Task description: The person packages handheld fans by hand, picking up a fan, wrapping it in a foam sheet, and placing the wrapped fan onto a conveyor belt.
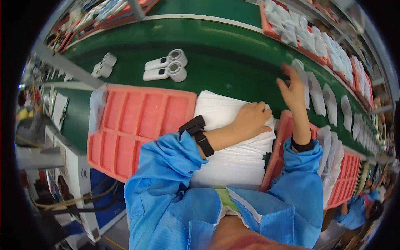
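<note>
A thick stack of flat white sheets or bags lies in front of my body. My left hand rests on its upper right part, fingers curled over the edge of the top layers. My right hand is raised over the green belt, empty, with fingers spread. Its fingertips are close to a whitish translucent bagged item, the nearest in a row of such items running off to the right. Whether the fingertips touch it I cannot tell.
A red compartment tray is left of the stack; another red tray lies to the right, with bagged pieces beyond. White handheld devices with round heads lie on the belt. Filled red trays stand on the far shelf.
</note>
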The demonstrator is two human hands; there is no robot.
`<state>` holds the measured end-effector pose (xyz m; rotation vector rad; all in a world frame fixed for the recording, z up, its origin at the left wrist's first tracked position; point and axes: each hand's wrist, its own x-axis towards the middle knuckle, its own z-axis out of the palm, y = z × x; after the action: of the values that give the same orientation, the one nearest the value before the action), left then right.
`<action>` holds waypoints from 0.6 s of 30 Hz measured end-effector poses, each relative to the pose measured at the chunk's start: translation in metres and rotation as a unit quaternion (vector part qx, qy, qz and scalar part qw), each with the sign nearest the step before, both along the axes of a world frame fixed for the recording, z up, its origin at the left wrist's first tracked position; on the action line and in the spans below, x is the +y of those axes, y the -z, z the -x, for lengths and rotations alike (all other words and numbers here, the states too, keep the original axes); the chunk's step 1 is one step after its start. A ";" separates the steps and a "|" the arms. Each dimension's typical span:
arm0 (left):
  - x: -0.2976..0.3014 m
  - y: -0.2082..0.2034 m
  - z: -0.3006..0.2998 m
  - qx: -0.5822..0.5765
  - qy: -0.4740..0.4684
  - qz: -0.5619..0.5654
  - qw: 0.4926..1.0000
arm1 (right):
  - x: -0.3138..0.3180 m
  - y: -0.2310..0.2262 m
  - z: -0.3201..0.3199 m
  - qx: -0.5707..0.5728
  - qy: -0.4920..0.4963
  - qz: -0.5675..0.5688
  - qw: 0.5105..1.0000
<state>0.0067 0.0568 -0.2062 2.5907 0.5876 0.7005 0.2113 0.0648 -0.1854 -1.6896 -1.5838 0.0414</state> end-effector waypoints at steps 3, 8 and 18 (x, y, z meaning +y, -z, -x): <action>0.001 0.013 0.000 -0.010 0.014 -0.028 0.999 | 0.030 -0.029 0.078 0.135 -0.198 0.077 0.968; 0.005 0.020 0.004 0.012 0.037 -0.061 0.997 | 0.134 0.000 0.176 0.099 -0.325 0.165 0.926; 0.001 0.024 -0.001 -0.164 0.035 0.006 0.986 | 0.137 -0.009 0.197 0.207 -0.245 0.158 0.934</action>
<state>0.0081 0.0574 -0.2305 2.3974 0.3926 1.0670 0.0141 0.2022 -0.1765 -1.3454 -1.6809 0.8903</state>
